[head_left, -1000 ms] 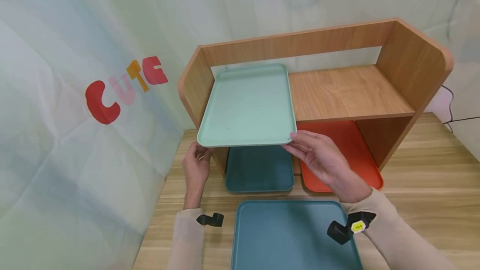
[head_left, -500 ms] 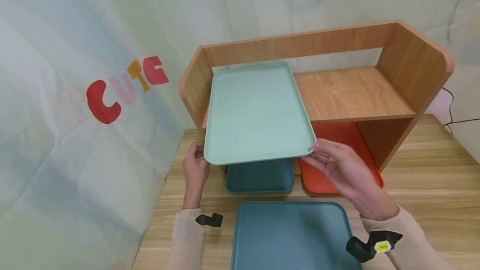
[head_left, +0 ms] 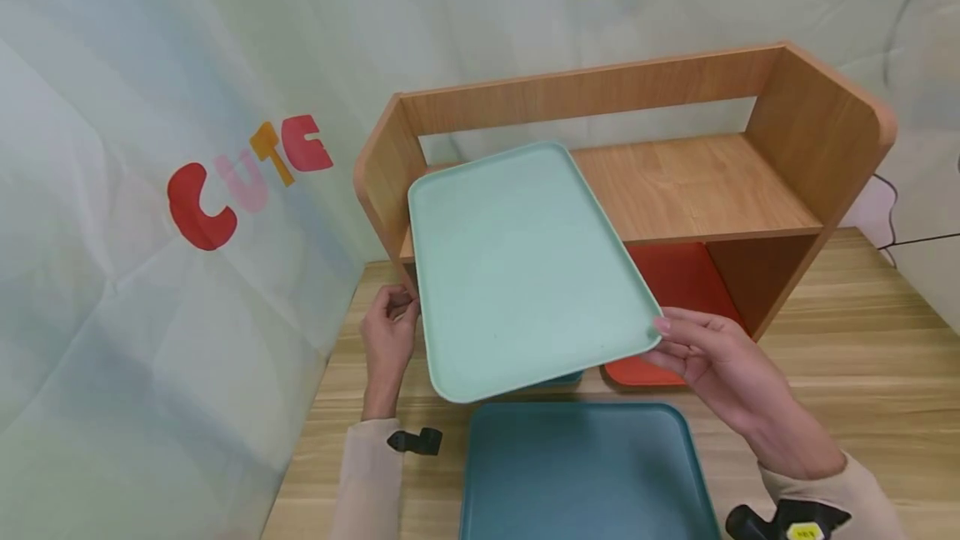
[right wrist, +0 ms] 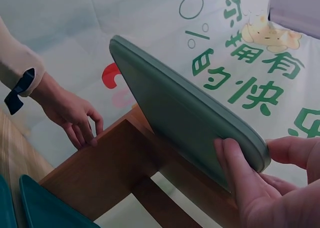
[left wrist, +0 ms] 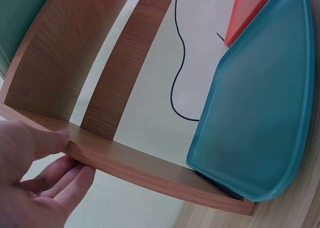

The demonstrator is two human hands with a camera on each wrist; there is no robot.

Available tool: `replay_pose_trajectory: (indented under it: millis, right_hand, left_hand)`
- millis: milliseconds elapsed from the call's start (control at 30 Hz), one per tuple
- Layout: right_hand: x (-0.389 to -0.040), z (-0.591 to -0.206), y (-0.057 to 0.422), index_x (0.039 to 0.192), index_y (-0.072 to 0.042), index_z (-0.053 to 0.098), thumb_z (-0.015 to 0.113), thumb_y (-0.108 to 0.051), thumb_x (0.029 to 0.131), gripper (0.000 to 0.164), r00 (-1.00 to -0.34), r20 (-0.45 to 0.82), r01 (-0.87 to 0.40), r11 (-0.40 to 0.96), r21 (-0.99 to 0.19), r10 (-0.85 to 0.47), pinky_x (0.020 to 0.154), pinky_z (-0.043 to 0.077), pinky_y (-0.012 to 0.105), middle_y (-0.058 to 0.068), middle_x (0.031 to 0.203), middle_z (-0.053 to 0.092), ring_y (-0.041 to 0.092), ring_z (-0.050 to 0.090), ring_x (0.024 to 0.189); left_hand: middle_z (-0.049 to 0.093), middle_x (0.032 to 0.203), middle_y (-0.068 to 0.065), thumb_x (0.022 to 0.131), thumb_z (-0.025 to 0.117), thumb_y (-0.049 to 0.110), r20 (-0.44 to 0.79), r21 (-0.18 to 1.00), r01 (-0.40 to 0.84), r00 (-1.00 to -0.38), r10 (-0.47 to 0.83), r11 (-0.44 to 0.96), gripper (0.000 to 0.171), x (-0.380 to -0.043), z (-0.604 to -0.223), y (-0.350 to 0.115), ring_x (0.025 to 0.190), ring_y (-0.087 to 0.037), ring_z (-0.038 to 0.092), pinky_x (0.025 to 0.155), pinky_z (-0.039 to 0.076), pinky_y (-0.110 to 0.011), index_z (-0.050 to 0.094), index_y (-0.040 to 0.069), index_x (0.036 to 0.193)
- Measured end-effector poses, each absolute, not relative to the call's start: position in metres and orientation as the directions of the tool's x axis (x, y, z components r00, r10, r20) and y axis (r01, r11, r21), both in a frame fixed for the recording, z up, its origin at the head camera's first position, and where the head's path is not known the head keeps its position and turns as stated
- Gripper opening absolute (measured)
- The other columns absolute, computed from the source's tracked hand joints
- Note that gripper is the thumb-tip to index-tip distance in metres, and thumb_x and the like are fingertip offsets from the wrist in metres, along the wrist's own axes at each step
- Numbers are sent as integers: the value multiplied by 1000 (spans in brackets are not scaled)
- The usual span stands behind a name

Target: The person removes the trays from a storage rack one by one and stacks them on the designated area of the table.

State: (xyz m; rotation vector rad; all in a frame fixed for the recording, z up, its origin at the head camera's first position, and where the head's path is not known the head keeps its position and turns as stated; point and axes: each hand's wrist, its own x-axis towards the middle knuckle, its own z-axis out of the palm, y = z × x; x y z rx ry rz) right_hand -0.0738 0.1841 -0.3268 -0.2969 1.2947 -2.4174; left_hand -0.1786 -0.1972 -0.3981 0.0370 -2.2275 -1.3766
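Note:
A mint green tray (head_left: 525,273) is tilted in front of the left half of a wooden shelf (head_left: 690,182). My right hand (head_left: 731,369) pinches the tray's near right corner, thumb on top and fingers beneath. In the right wrist view the tray's underside (right wrist: 170,107) faces the camera above the shelf. My left hand (head_left: 388,340) grips the front edge of the shelf's left side panel; the left wrist view shows the thumb on one face of the panel (left wrist: 125,158) and fingers on the other. The mint tray hides part of the lower left compartment.
An orange tray (head_left: 675,282) lies in the lower right compartment. A dark teal tray (left wrist: 260,102) sits in the lower left one. On the table in front lies a larger blue tray (head_left: 585,473). A fabric wall (head_left: 150,340) with coloured letters stands close on the left.
The mint tray has come off the upper shelf toward me and rightward, swinging round as my right hand pulls its corner. My left hand stays on the shelf's side panel.

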Motion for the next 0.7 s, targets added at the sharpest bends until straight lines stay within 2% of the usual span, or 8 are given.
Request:
replay_pose_trajectory:
  millis: [433,567,700]
  right_hand:
    - [-64,-346,203,121,-7,66,30,2,102,41,-882,115,151,-505,-850,-457,92,55,33,6,117,69,19,67,105]
    - [-62,-352,211,122,-5,65,28,5,102,43,-872,137,153,-528,-835,-470,93,55,34,7,118,68,20,67,105]
    - [-61,-357,220,122,-5,64,27,5,102,44,-871,133,154,-520,-840,-473,93,55,32,7,119,68,20,67,105]
  left_hand:
    - [67,97,-26,87,64,-3,382,860,235,-884,-268,453,16,-175,-391,-198,90,-32,67,72,50,-6,60,-9,101]
    - [66,99,-26,89,61,-4,340,872,199,-903,-263,447,16,-172,-387,-198,95,-34,67,76,52,-9,59,-8,104]
    - [67,101,-22,90,61,-1,336,869,190,-905,-262,457,15,-174,-391,-201,98,-31,67,80,55,-17,60,-4,105]
